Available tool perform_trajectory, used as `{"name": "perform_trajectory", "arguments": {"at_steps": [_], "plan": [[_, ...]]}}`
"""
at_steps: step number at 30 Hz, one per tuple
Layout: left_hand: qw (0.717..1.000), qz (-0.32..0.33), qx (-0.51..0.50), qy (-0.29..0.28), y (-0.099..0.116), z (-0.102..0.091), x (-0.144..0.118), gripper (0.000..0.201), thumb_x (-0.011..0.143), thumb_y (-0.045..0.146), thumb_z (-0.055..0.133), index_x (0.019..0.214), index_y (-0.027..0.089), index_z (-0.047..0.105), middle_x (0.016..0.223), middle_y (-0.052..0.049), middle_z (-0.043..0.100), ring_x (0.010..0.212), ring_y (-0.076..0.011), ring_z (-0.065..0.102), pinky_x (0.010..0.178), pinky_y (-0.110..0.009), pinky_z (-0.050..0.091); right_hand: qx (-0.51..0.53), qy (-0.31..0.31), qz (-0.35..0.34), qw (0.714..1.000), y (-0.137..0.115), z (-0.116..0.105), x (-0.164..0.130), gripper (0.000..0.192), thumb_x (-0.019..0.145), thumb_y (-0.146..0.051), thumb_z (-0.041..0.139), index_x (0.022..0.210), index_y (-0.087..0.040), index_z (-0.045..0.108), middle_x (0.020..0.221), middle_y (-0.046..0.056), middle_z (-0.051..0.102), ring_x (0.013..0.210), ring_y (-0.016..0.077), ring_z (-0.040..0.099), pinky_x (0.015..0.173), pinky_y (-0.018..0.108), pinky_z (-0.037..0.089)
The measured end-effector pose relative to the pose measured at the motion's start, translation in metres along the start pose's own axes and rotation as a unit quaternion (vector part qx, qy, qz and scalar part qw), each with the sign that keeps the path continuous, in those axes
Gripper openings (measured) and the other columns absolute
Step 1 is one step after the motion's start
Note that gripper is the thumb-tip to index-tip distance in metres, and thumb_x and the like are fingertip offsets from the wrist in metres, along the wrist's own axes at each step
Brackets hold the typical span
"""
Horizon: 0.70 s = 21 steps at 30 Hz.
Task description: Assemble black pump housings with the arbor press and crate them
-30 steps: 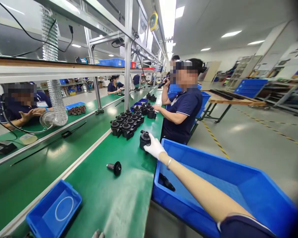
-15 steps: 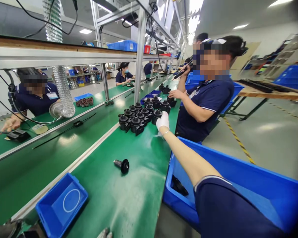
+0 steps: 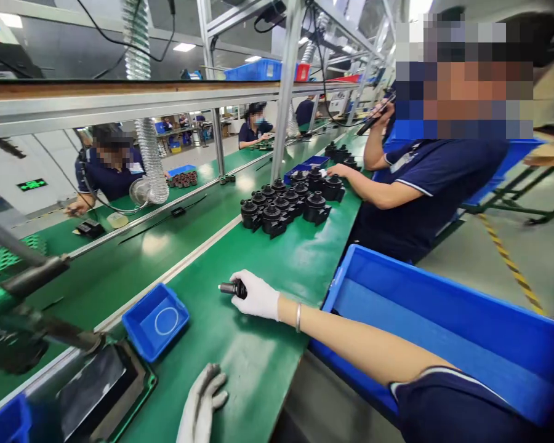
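Note:
My right hand [image 3: 257, 295], in a white glove, is closed around the disc end of a black part with a shaft [image 3: 231, 288]. The shaft and its pale tip stick out to the left, just above the green bench; my fingers hide most of the disc. Lower down, at the bottom edge, my left hand [image 3: 202, 400] is gloved too. Its fingers are loosely bent, with the thumb apart and nothing visible in them. Beyond my right hand stand several round black housings [image 3: 271, 216] grouped on the bench.
A small blue bin [image 3: 143, 344] with a white ring [image 3: 166, 321] lies left of my hands. Beside it stands a dark machine [image 3: 92, 387] with a metal arm. A large blue crate [image 3: 443, 295] is under my right arm. A co-worker [image 3: 425, 197] reaches toward the housings.
My right hand has come back from the housings and closed on the shafted part that lay alone on the bench. More of my left hand shows. The view has turned left.

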<state>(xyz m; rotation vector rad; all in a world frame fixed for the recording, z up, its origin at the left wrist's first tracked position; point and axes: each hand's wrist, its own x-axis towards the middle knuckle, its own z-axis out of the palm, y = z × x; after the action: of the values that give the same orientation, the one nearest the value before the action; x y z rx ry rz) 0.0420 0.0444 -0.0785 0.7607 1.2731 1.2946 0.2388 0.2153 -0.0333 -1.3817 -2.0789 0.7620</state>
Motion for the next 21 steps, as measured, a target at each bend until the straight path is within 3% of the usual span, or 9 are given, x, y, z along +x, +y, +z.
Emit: {"name": "perform_trajectory", "arguments": {"at_steps": [3,5,9,14,21], "plan": [[0.999,0.022,0.024,0.034,0.020,0.001,-0.014,0.072,0.078,0.058,0.067,0.137,0.021,0.047,0.138,-0.017,0.054,0.107,-0.0285,0.066,0.084,-0.036,0.056,0.086,-0.058,-0.102,0.989,-0.033,0.002,-0.027,0.055,0.070,-0.018,0.063,0.122,-0.021,0.048,0.117,0.006,0.060,0.101,0.0196,0.061,0.092,0.034,0.049],[0.998,0.022,0.061,0.010,0.039,-0.001,-0.023,0.082,0.078,0.057,0.068,0.144,0.021,0.035,0.135,-0.018,0.055,0.093,-0.0243,0.068,0.075,-0.034,0.056,0.153,-0.106,-0.185,0.965,-0.054,0.008,-0.047,0.060,0.067,-0.015,0.062,0.124,-0.022,0.046,0.120,0.006,0.058,0.106,0.0198,0.060,0.096,0.036,0.048],[0.987,0.000,0.160,-0.034,0.071,-0.017,-0.037,0.060,0.082,0.051,0.064,0.129,0.017,0.049,0.094,-0.005,0.068,0.063,-0.0141,0.058,0.061,-0.028,0.049,0.208,-0.151,-0.281,0.925,-0.086,0.027,-0.071,0.063,0.066,-0.015,0.060,0.126,-0.021,0.043,0.121,0.010,0.055,0.113,0.0218,0.057,0.101,0.040,0.046],[0.966,-0.039,0.246,-0.065,0.087,-0.043,-0.054,0.041,0.086,0.049,0.059,0.111,0.017,0.057,0.070,0.004,0.057,0.053,-0.0118,0.050,0.055,-0.025,0.043,0.211,-0.172,-0.331,0.904,-0.105,0.047,-0.077,0.064,0.065,-0.011,0.059,0.127,-0.019,0.043,0.127,0.013,0.054,0.126,0.0230,0.050,0.106,0.042,0.043],[0.961,-0.032,0.270,-0.051,0.100,-0.060,-0.078,0.035,0.085,0.047,0.059,0.108,0.021,0.064,0.099,-0.005,0.070,0.057,-0.0128,0.053,0.051,-0.023,0.039,0.209,-0.242,-0.327,0.889,-0.127,0.059,-0.085,0.073,0.069,-0.015,0.064,0.138,-0.019,0.039,0.138,0.014,0.050,0.132,0.0246,0.047,0.111,0.044,0.040]]}}
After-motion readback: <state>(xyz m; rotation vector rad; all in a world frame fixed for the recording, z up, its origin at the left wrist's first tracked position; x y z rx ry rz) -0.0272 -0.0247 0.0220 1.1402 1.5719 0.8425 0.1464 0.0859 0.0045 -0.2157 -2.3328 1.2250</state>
